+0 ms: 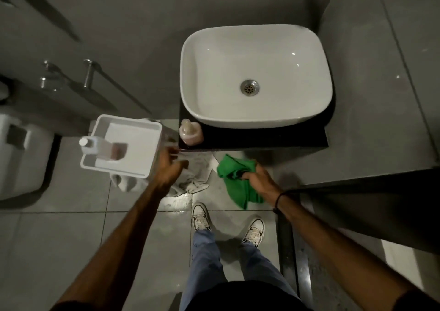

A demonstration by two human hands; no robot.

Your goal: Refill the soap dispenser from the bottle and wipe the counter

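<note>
On the dark desk's [262, 136] left corner, just beside the white basin [256, 77], stands the pink soap dispenser [190, 132]. The refill bottle [100, 149] rests on a white bin [133, 144] nearby. Right hand [258, 179] clutches a green cloth [235, 182] — left hand [170, 167] hovers empty, fingers loose.

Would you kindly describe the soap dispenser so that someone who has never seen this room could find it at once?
Start at the large white basin, which sits on a dark counter. At that counter's front left corner, right beside the basin's rim, stands the soap dispenser. It is small, squat and pale pink with a pump top, unlike the taller white bottle standing in the white bin to its left.
</note>
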